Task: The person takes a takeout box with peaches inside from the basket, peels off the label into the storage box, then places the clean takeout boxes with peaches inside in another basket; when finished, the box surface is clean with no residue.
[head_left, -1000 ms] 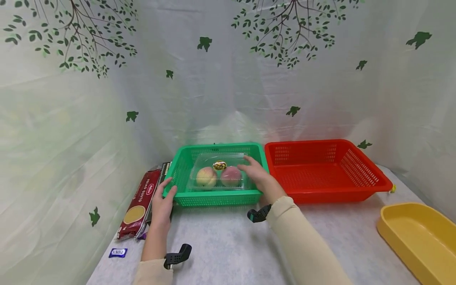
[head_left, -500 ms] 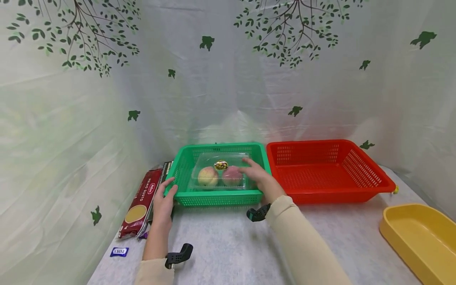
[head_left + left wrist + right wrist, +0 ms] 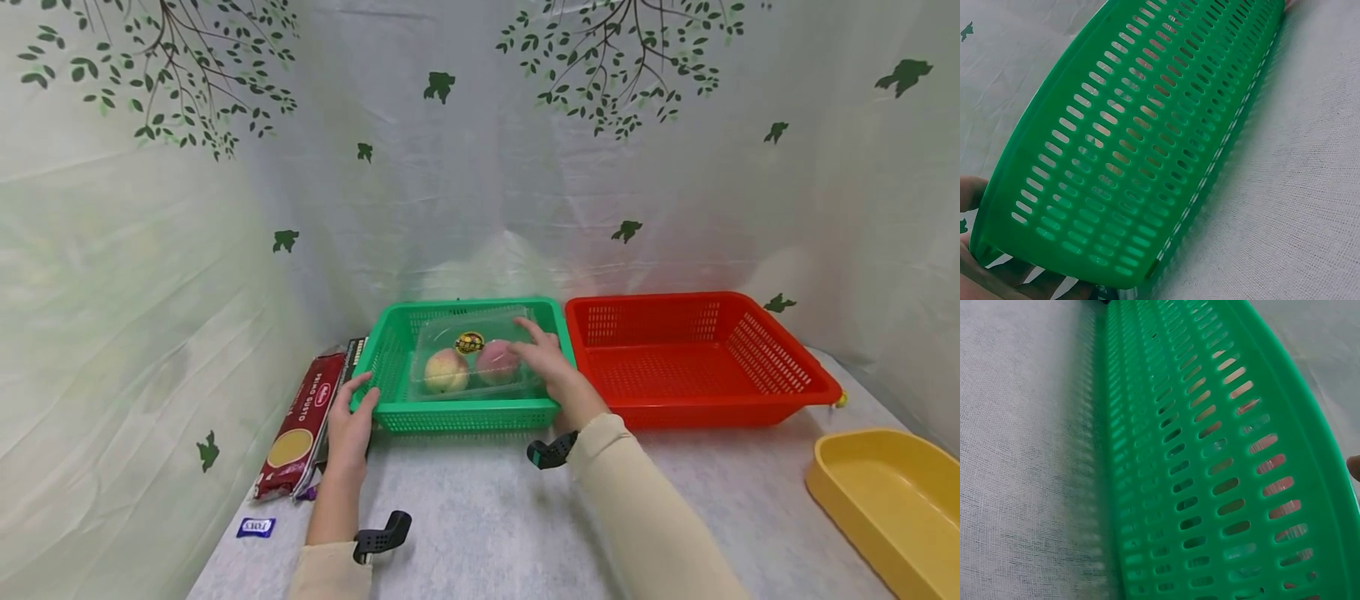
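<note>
A green basket (image 3: 465,410) stands at the back, left of centre. My left hand (image 3: 349,433) grips its front left corner, thumb and fingers around the rim; in the left wrist view those fingers (image 3: 1022,281) show behind the corner. Inside the basket lies a clear plastic box (image 3: 429,335) with a yellowish peach (image 3: 447,372), a pinkish peach (image 3: 497,362) and a black-and-gold sticker (image 3: 469,342) on the lid. With my right hand (image 3: 553,364) I hold the box's right side, which sits slightly higher than its left. The right wrist view mostly shows basket wall (image 3: 1310,459), with one fingertip (image 3: 1354,467) at the edge.
A red basket (image 3: 697,415) stands beside the green one. At the right front is a yellow tray (image 3: 832,500). Along the left lie a dark red packet (image 3: 303,425), a dark package behind it and a small blue wrapped sweet (image 3: 256,527). A patterned curtain hangs behind.
The clear box has turned a little and its right side has risen with my right hand. My left hand stays on the basket's corner. The head view has shifted slightly.
</note>
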{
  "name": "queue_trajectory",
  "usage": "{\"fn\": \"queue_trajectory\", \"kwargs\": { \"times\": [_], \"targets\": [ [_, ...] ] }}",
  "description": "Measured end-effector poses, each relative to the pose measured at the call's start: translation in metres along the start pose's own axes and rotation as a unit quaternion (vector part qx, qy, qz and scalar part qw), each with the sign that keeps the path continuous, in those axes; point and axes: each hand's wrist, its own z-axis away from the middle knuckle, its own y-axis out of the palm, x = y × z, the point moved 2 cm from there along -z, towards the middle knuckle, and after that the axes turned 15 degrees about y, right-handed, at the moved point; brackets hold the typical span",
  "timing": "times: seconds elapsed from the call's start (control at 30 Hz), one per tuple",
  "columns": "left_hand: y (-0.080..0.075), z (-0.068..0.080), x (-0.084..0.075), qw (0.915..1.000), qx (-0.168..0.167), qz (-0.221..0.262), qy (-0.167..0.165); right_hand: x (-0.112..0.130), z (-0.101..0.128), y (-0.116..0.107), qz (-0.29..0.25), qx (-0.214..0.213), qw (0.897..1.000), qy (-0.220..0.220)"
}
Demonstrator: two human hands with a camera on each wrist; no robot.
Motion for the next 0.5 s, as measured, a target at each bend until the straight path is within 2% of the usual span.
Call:
{"fn": "queue_trajectory", "kwargs": {
  "times": [0.2,0.5],
  "targets": [
    [0.0012,-0.0001,-0.0013,1.0,-0.002,0.0,0.007,0.0003,-0.0014,-0.0043,0.001,-0.002,1.0,-0.022],
    [0.0031,0.0002,-0.001,0.9999,-0.015,-0.003,-0.001,0.0001,0.0,-0.0059,0.0,0.007,0.999,-0.035]
  ]
}}
